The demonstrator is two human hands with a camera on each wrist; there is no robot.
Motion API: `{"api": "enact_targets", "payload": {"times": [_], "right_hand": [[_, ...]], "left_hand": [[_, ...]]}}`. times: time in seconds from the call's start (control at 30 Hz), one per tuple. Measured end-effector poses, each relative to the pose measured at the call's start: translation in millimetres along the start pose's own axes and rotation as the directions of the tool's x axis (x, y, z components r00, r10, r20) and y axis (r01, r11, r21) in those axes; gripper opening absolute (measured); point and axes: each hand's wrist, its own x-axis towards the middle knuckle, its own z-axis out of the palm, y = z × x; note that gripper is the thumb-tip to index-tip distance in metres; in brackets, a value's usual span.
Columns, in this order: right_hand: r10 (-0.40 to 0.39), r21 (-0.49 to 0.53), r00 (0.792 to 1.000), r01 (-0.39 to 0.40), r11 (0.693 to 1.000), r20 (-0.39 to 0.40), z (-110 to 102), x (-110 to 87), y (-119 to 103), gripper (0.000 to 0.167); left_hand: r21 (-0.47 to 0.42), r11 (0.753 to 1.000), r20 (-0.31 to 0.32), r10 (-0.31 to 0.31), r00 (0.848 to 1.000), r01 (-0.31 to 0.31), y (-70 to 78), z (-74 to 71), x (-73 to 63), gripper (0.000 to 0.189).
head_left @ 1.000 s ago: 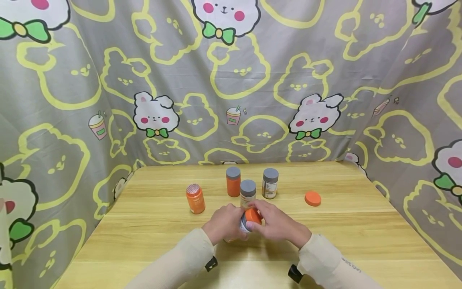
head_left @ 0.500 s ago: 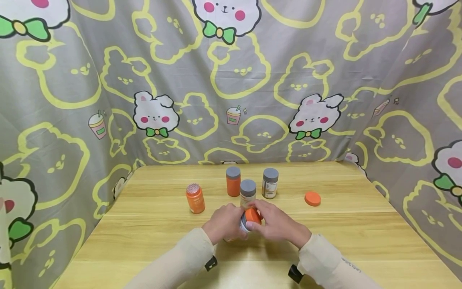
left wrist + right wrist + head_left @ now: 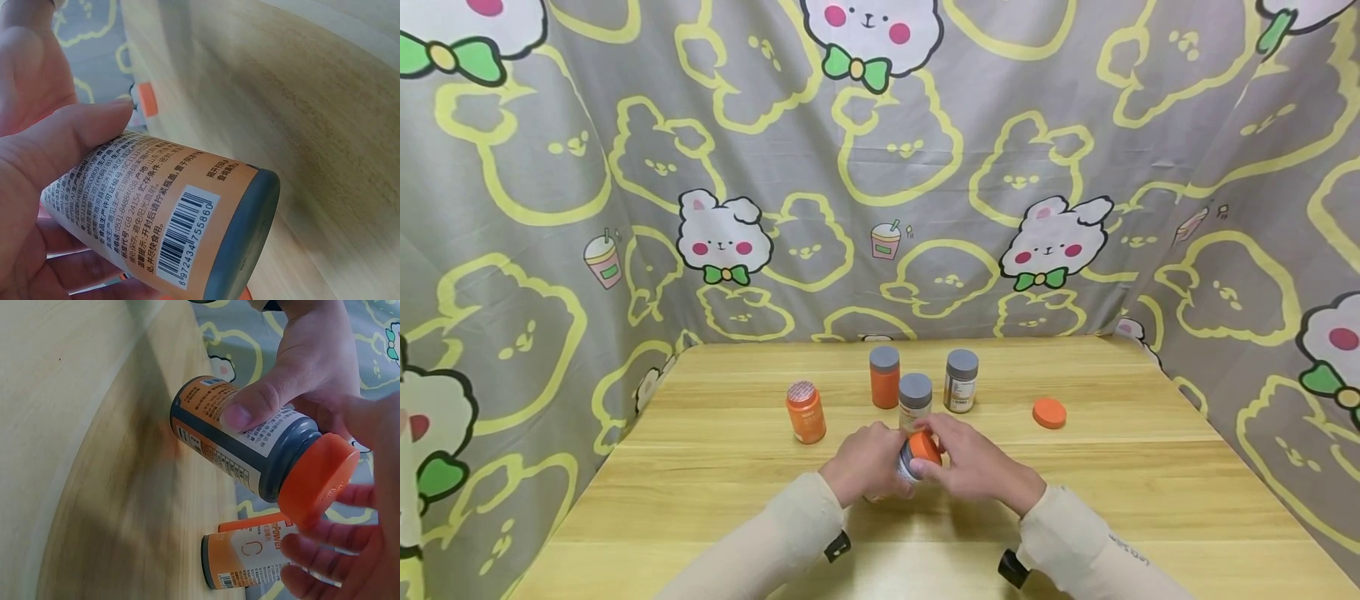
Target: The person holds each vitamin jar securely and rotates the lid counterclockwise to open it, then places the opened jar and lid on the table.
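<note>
My left hand (image 3: 868, 458) grips a dark grey supplement bottle (image 3: 231, 447) with an orange and white label, holding it tilted above the table. An orange screw cap (image 3: 319, 478) sits on the bottle's mouth, slightly askew. Thumb and fingers of my right hand (image 3: 976, 462) are curled round that cap. The left wrist view shows the bottle's barcode label (image 3: 187, 231) and grey base, with my left thumb lying along its side. Just behind my hands stands a grey-capped bottle (image 3: 915, 400), its lower part hidden.
Farther back stand an orange bottle (image 3: 884, 383) with a grey cap and a dark bottle (image 3: 961, 383), also grey-capped. To the left is an uncapped orange bottle (image 3: 807, 417) with its seal showing. A loose orange cap (image 3: 1049, 412) lies at the right. Patterned curtains (image 3: 925, 225) surround the wooden table (image 3: 737, 467).
</note>
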Motion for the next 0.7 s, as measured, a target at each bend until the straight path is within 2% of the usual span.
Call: {"api": "enact_targets", "payload": {"times": [0.1,0.23,0.47,0.57,0.7], "right_hand": [[0.018,0.01,1.0,-0.018,1.0,-0.004,0.2,1.2,0.0,0.048],[-0.035,0.019,0.999,0.035,0.999,0.004,-0.3,0.8,0.0,0.044],[-0.096,0.005,0.995,0.096,0.995,-0.023,-0.2,-0.6,1.2,0.046],[-0.095,0.005,0.995,0.096,0.995,-0.029,-0.1,-0.7,1.3,0.046],[-0.057,0.018,0.998,0.058,0.998,-0.016,-1.2,-0.4,0.8,0.048]], "left_hand": [[-0.003,1.0,0.006,-0.005,1.0,0.005,0.4,-0.6,0.1,0.051],[0.011,1.0,0.008,-0.006,1.0,0.006,0.8,-0.8,0.3,0.049],[0.012,1.0,0.015,-0.017,1.0,0.017,0.5,-0.9,0.8,0.048],[0.012,1.0,0.014,-0.016,1.0,0.016,0.5,-1.1,0.5,0.047],[0.009,1.0,0.017,-0.022,1.0,0.022,-0.1,-2.0,0.4,0.047]]}}
